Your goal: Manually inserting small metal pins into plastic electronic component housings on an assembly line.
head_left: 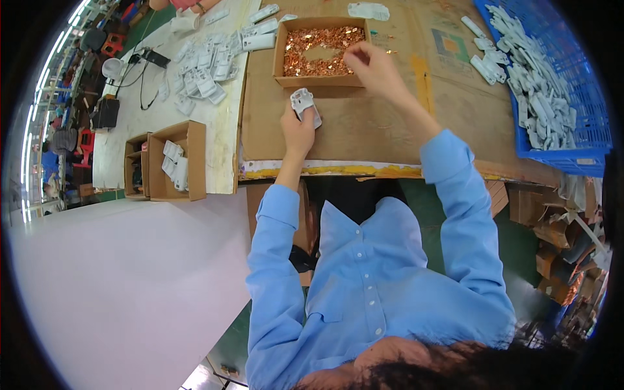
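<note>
My left hand (298, 135) is closed around a white plastic housing (303, 100), whose moulded top end sticks up past the fingers. It is held just in front of a shallow cardboard box (318, 82) filled with small shiny copper-coloured metal pieces (304, 44). A bare patch of the box's bottom shows in their middle. Over the right side of this box, my right hand (378, 71) has its thumb and fingertips drawn together in a pinch. Whatever lies between those fingertips is too small to make out.
White plastic parts (207, 65) lie heaped on the left table. Near its front edge, an open cardboard box (198, 162) holds more. A blue crate (565, 155) of white parts stands at right, with loose pieces (487, 65) beside it. Part of another person (185, 5) shows at the top left.
</note>
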The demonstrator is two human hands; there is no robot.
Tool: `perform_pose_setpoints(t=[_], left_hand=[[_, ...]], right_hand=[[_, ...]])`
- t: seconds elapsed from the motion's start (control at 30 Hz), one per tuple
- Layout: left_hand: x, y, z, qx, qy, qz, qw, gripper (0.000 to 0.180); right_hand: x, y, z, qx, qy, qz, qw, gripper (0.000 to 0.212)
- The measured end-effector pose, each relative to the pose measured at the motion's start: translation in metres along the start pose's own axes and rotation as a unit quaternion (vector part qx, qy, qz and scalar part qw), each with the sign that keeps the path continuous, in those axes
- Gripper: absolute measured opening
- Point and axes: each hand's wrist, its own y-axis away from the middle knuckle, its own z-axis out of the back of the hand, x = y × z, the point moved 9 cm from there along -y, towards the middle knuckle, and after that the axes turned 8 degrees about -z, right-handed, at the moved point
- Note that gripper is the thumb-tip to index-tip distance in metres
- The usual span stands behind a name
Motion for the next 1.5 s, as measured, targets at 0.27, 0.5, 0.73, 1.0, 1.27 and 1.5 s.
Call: perform_pose_setpoints(t=[0.27,0.5,0.73,1.0,1.27,1.5], left_hand=[[-0.009,-0.003,-0.001,-0.032,-0.039,0.024,0.998,0.02],[-0.013,-0.002,0.001,-0.033,-0.037,0.013,0.999,0.019],[-0.003,0.0,0.003,-0.035,-0.032,0.027,0.998,0.02],[-0.001,0.001,0.001,-0.028,-0.031,0.037,0.998,0.021],[0.0,0.001,0.0,-0.026,-0.03,0.034,0.999,0.02],[-0.007,-0.002,0.0,-0.03,-0.032,0.0,0.999,0.02]], right_hand=[[-0.03,-0.11,-0.045,0.069,0.349,-0.04,0.934,0.032],[-0.051,-0.13,-0.079,0.084,0.459,-0.084,0.881,0.028],[-0.055,-0.132,-0.085,0.076,0.462,-0.109,0.877,0.026],[-0.062,-0.138,-0.08,0.063,0.444,-0.142,0.882,0.028],[-0.068,-0.142,-0.077,0.059,0.416,-0.149,0.895,0.029],[-0.024,-0.126,-0.047,0.1,0.287,-0.114,0.946,0.019]])
